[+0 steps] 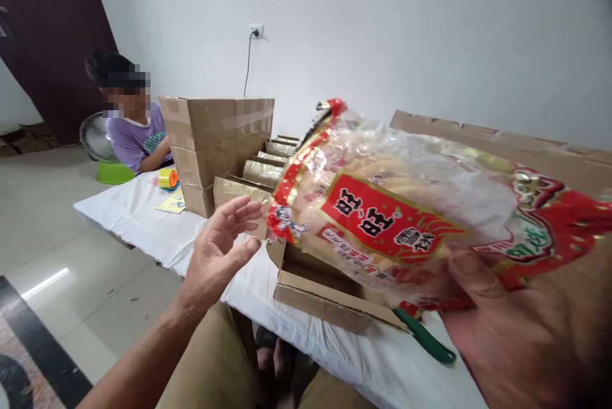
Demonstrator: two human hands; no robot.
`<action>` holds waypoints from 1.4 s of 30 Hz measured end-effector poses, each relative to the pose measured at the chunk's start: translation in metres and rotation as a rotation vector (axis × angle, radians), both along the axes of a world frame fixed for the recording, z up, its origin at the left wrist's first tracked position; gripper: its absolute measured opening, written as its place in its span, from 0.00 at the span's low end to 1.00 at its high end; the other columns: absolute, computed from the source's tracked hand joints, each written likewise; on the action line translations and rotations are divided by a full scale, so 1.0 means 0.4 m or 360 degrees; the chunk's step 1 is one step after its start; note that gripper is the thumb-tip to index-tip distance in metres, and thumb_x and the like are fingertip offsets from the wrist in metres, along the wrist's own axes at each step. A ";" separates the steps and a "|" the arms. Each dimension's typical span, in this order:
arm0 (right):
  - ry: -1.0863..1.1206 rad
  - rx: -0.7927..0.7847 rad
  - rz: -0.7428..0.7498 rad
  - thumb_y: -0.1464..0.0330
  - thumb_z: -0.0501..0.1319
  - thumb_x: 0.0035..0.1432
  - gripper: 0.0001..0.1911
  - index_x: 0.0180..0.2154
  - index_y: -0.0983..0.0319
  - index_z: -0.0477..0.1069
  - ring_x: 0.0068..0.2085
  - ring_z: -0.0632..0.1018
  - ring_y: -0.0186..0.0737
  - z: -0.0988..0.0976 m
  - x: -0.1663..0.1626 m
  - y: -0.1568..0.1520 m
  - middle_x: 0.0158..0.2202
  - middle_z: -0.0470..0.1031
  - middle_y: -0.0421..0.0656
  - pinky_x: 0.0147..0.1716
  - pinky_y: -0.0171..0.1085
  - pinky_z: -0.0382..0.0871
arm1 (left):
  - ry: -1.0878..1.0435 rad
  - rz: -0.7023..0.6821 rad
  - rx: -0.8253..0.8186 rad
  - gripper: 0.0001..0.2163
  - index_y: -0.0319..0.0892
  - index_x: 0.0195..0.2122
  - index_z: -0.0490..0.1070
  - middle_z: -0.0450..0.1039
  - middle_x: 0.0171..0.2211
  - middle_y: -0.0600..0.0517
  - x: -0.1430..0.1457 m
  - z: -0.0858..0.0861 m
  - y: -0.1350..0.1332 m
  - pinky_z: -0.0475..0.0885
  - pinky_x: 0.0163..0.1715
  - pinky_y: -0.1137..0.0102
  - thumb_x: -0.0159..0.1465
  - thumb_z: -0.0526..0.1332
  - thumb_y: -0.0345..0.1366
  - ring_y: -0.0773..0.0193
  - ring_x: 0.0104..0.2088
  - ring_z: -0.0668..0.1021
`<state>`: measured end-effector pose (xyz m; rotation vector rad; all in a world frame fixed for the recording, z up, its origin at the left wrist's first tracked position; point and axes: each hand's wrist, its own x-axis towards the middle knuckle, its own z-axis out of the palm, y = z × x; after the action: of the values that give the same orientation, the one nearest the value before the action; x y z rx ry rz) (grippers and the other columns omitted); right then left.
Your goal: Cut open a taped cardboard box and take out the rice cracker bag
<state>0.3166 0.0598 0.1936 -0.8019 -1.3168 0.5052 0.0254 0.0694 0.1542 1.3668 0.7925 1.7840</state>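
My right hand [521, 332] fills the lower right and grips a large clear snack bag [382, 205] with a red label and pale crackers inside. The bag is held up over an open cardboard box [315, 291] on the white-covered table [143, 218]. My left hand [220, 250] hovers open just left of the bag's end, fingers spread, touching nothing.
Taped cardboard boxes [215, 135] are stacked at the far side, with rolls of brown tape [262, 170] beside them. A green-handled tool [425, 339] lies by the open box. A person in a purple shirt [136, 141] sits at the table's far end near a yellow roll [167, 178].
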 end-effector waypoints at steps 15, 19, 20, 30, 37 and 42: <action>0.0198 -0.0443 0.0766 0.58 0.69 0.58 0.21 0.48 0.62 0.78 0.46 0.84 0.49 -0.378 -0.602 0.133 0.45 0.84 0.48 0.48 0.44 0.78 | -0.0155 0.0426 -0.1167 0.46 0.37 0.63 0.59 0.81 0.39 0.44 -0.460 -0.265 -0.042 0.80 0.41 0.61 0.47 0.79 0.46 0.55 0.37 0.83; 0.0158 -0.0414 0.0495 0.57 0.69 0.57 0.18 0.45 0.61 0.79 0.46 0.84 0.50 -0.422 -0.596 0.246 0.44 0.85 0.48 0.50 0.45 0.77 | -0.0034 0.0509 -0.1107 0.47 0.36 0.67 0.54 0.70 0.57 0.30 -0.407 -0.318 0.080 0.78 0.47 0.55 0.51 0.74 0.48 0.48 0.49 0.81; 0.0149 -0.0402 0.0440 0.57 0.69 0.56 0.18 0.45 0.61 0.79 0.46 0.83 0.50 -0.427 -0.593 0.274 0.44 0.85 0.48 0.50 0.45 0.77 | 0.0021 0.0542 -0.1066 0.46 0.36 0.67 0.54 0.66 0.61 0.29 -0.389 -0.331 0.113 0.77 0.48 0.55 0.53 0.73 0.48 0.47 0.52 0.79; 0.0101 -0.0696 0.0014 0.57 0.68 0.53 0.24 0.48 0.62 0.75 0.46 0.82 0.50 -0.517 -0.583 0.408 0.47 0.83 0.50 0.46 0.43 0.75 | 0.0391 0.0534 -0.0768 0.37 0.42 0.65 0.59 0.66 0.62 0.36 -0.234 -0.499 0.254 0.75 0.50 0.53 0.54 0.68 0.41 0.46 0.55 0.75; 0.0021 -0.0799 -0.0069 0.52 0.65 0.57 0.23 0.47 0.61 0.76 0.46 0.82 0.50 -0.559 -0.608 0.399 0.45 0.84 0.49 0.45 0.41 0.73 | 0.0740 0.0743 -0.0429 0.36 0.42 0.65 0.58 0.60 0.66 0.36 -0.246 -0.516 0.269 0.61 0.66 0.44 0.55 0.65 0.37 0.42 0.68 0.63; 0.0004 -0.0720 -0.0092 0.52 0.61 0.62 0.24 0.50 0.62 0.74 0.47 0.81 0.50 -0.605 -0.581 0.379 0.47 0.82 0.50 0.46 0.42 0.73 | 0.0972 0.0931 -0.0316 0.36 0.43 0.68 0.55 0.53 0.70 0.35 -0.238 -0.513 0.265 0.56 0.68 0.42 0.59 0.65 0.36 0.41 0.72 0.55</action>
<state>0.0844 0.2115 -0.0483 -1.2072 -1.1872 0.7718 -0.0700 0.1752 -0.0509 1.6740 1.7979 1.6224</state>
